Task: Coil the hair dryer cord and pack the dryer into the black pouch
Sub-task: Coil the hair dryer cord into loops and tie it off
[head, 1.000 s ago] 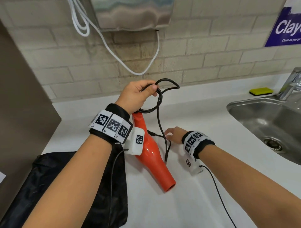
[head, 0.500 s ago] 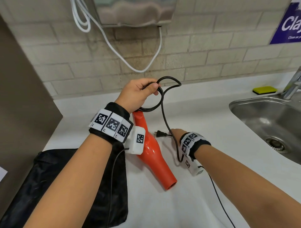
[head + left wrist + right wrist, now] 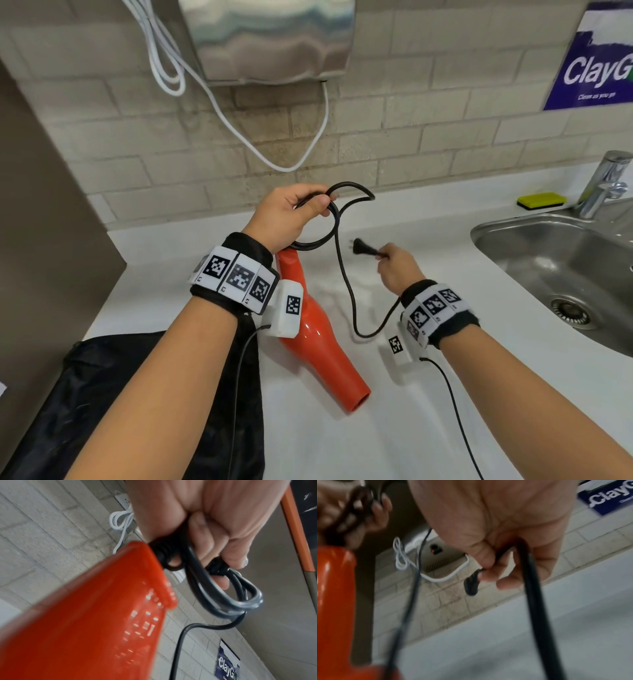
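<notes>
Black cord (image 3: 221, 588) loops, wrist view.

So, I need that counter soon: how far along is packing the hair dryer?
Partway. Done: several cord loops are gathered in the left hand at the orange dryer's handle end. In hand: the right hand holds the cord just behind the plug, with a slack length hanging between the hands. Left: coil that slack, then put the dryer into the black pouch, which lies flat beside it.
</notes>
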